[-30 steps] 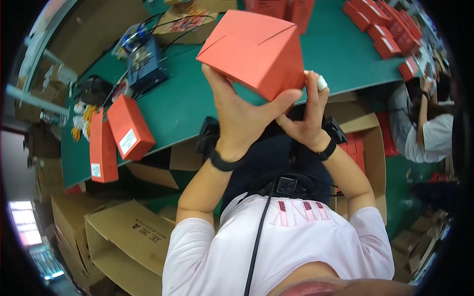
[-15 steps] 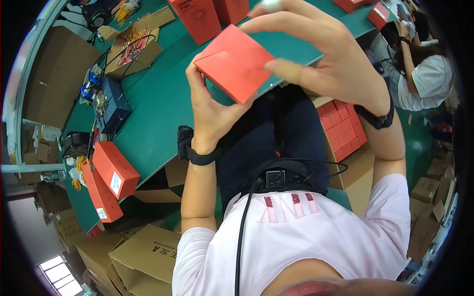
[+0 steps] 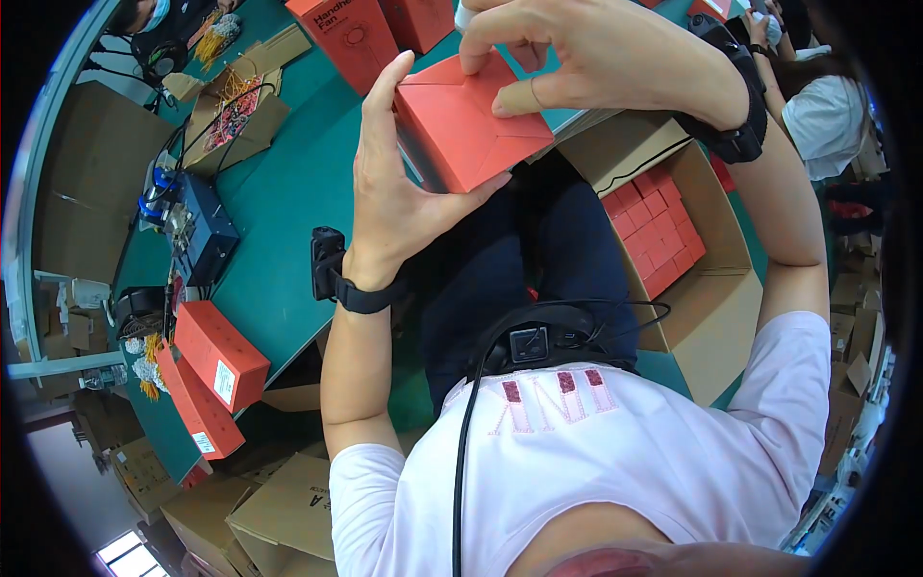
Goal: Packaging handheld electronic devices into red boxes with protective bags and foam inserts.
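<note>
A red cardboard box [image 3: 471, 130] is held above the near edge of the green table, its folded end turned up toward me. My left hand [image 3: 399, 188] is wrapped round its side, with the fingers on the left and the thumb along the lower edge. My right hand [image 3: 596, 67] reaches in from the right. Its bent index finger and thumb, the thumb with a tan band round it, pinch at the flaps on the box's end. Creases show where the flaps fold inward. What lies inside the box is hidden.
More red boxes [image 3: 351, 43] stand at the back of the green table [image 3: 298, 192]; two others [image 3: 223, 356] lie at its left end. A blue device [image 3: 204, 231] and a carton of wires [image 3: 236, 125] sit left. An open carton [image 3: 716, 337] of red boxes stands by my right leg.
My right fingers have come down onto the box's end and taken hold at its flaps. The box has tilted, and its folds show more clearly. The whole view has shifted slightly.
</note>
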`<state>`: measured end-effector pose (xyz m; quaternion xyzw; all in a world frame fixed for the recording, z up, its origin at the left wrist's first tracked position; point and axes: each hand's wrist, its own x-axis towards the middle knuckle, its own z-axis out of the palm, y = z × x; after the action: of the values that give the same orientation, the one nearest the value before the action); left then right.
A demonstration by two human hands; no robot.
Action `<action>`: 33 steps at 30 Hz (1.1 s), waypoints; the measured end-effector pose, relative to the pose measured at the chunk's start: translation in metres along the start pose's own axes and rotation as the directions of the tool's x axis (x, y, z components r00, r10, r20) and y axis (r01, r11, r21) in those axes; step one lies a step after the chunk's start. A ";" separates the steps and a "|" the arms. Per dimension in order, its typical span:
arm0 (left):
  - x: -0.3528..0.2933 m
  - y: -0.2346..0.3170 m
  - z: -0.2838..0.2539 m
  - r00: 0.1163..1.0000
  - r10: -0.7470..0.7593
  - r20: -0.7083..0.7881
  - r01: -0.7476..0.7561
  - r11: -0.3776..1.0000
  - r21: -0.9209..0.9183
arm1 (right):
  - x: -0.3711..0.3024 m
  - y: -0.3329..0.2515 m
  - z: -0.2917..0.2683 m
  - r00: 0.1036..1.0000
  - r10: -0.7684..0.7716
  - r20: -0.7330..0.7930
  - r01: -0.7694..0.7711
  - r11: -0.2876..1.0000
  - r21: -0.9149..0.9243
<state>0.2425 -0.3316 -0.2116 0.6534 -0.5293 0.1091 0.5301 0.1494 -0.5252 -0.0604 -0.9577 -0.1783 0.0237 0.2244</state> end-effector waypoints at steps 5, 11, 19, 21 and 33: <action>0.006 0.000 -0.001 0.999 -0.009 0.051 0.013 0.998 -0.063 | 0.002 0.007 0.001 0.995 -0.091 -0.034 0.088 0.993 -0.082; 0.011 0.004 0.003 0.989 -0.013 0.149 0.024 0.997 -0.072 | -0.003 0.019 -0.001 0.998 -0.040 -0.044 0.043 0.997 0.067; 0.015 0.002 0.002 0.985 0.040 0.167 -0.031 0.998 -0.059 | -0.006 0.023 0.001 0.996 0.086 -0.038 -0.083 0.994 0.077; 0.016 -0.002 0.000 0.985 0.056 0.164 -0.042 0.995 -0.088 | -0.008 0.041 -0.001 1.000 0.005 0.007 -0.006 0.957 0.289; 0.025 0.007 -0.008 0.995 0.053 0.080 -0.059 0.996 0.069 | -0.014 0.015 -0.011 0.995 0.036 -0.096 -0.037 0.999 -0.012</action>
<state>0.2504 -0.3385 -0.1864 0.6606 -0.5634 0.1173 0.4821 0.1425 -0.5479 -0.0577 -0.9624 -0.1501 -0.0192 0.2254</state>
